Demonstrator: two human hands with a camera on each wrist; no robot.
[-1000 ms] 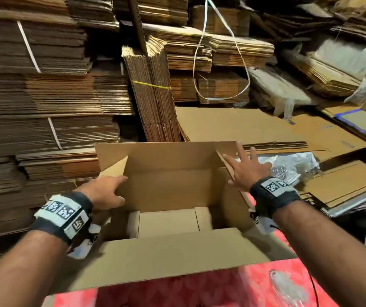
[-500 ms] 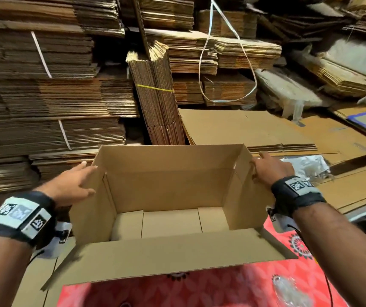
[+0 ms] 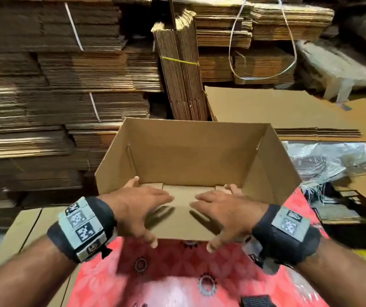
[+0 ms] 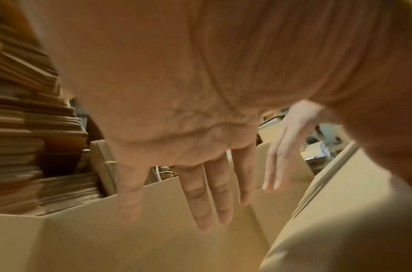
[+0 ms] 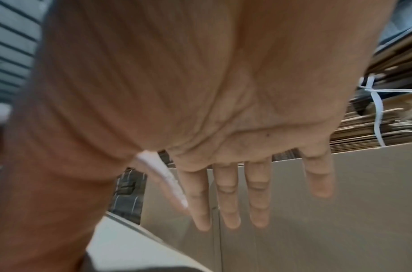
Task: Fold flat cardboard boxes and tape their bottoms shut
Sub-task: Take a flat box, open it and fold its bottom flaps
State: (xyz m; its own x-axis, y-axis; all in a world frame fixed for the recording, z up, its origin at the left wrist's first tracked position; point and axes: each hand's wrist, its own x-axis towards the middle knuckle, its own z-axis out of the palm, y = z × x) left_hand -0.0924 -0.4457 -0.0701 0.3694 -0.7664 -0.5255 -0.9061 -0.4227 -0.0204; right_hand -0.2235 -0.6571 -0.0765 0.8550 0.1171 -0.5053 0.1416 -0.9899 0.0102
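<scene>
A brown cardboard box (image 3: 195, 156) stands open-topped on the red patterned surface (image 3: 177, 275), its bottom flaps folded in. Its near long flap (image 3: 182, 224) lies toward me. My left hand (image 3: 140, 209) and right hand (image 3: 224, 213) are spread side by side over this flap, fingers straight and apart, casting finger shadows on it. Whether the palms touch the flap I cannot tell. In the left wrist view the left hand's fingers (image 4: 200, 193) reach straight over the box wall (image 4: 107, 230). The right wrist view shows straight fingers (image 5: 226, 195) before the cardboard (image 5: 363, 184). Neither hand holds anything.
Strapped stacks of flat cardboard (image 3: 55, 96) wall off the left and back. An upright bundle with a yellow band (image 3: 180, 69) stands behind the box. Flat sheets (image 3: 277, 107) and crumpled plastic (image 3: 321, 160) lie to the right. A loose white strap (image 3: 266, 76) hangs at the back.
Both hands left the box's two short sides and came together over the near long flap. The flap, which lay out flat toward me, now looks raised and shorter.
</scene>
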